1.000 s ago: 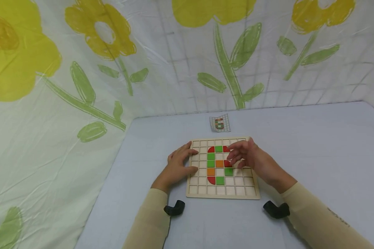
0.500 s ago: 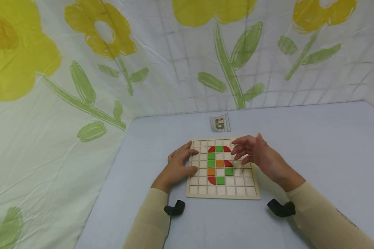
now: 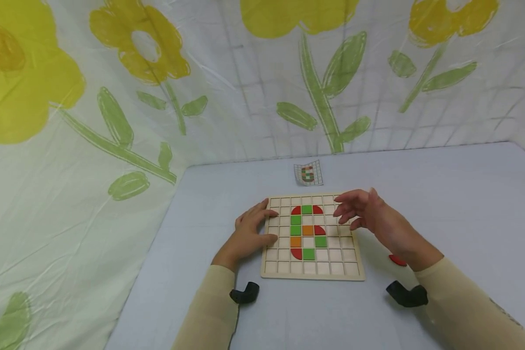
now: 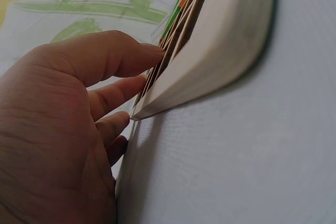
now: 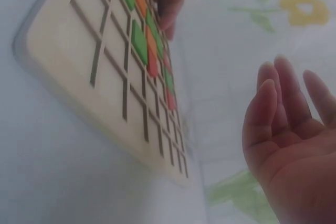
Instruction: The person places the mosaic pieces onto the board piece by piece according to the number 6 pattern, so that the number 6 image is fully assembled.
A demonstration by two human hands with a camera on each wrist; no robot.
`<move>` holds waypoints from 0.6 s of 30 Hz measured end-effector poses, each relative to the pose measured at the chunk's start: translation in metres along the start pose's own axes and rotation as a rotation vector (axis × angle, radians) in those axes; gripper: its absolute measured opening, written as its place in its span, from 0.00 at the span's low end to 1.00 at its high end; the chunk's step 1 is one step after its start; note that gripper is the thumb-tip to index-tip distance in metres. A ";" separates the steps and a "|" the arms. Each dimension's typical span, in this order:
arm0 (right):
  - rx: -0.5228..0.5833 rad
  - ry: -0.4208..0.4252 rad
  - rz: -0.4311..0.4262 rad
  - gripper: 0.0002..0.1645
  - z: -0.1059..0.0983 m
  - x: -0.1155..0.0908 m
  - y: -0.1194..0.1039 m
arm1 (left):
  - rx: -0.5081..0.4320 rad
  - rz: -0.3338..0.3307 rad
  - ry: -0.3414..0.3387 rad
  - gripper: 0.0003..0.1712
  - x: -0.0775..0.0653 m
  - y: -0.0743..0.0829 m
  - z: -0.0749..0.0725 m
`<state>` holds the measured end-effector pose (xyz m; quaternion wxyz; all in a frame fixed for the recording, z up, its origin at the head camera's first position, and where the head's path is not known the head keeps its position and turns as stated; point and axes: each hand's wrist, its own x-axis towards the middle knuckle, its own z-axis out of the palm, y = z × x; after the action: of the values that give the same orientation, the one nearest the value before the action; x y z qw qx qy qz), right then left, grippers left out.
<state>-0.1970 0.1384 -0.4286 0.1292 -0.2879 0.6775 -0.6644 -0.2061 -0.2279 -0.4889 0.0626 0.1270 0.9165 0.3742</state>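
A wooden grid board [image 3: 284,272] lies on the table, with green, orange and red tiles set in several cells. They form a figure like a 6. My left hand [image 3: 247,232] rests at the board's left edge, thumb and fingers spread; in the left wrist view the thumb [image 4: 123,56] lies over the rim. Over the board's right side hovers my right hand [image 3: 382,221], fingers loosely bent and nothing between them. The right wrist view shows its fingers [image 5: 291,95] apart and free of the board. A red piece [image 3: 397,260] lies on the table under the right wrist, partly hidden.
Behind the board lies a small paper card [image 3: 308,173] printed with a gridded coloured figure. The white table [image 3: 227,194] ends at a hanging cloth [image 3: 245,121] with yellow flowers. A black curved wrist mount [image 3: 407,294] sticks out from each sleeve.
My right hand has drawn back to the right from over the tiles, uncovering the upper right red tile. The red piece on the table has come into sight. My left hand stays put.
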 end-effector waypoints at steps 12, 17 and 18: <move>-0.056 0.017 -0.003 0.39 -0.028 -0.022 0.008 | 0.004 -0.003 -0.001 0.36 -0.001 -0.002 0.000; -0.083 0.036 0.021 0.38 -0.039 -0.033 0.014 | 0.006 0.010 -0.007 0.38 -0.001 -0.003 0.000; -0.087 0.037 0.024 0.37 -0.041 -0.035 0.016 | 0.005 0.010 -0.008 0.39 0.000 -0.003 0.000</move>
<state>-0.1955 0.1917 -0.4484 0.1117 -0.2727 0.7115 -0.6379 -0.2062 -0.2298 -0.4913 0.0639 0.1334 0.9165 0.3716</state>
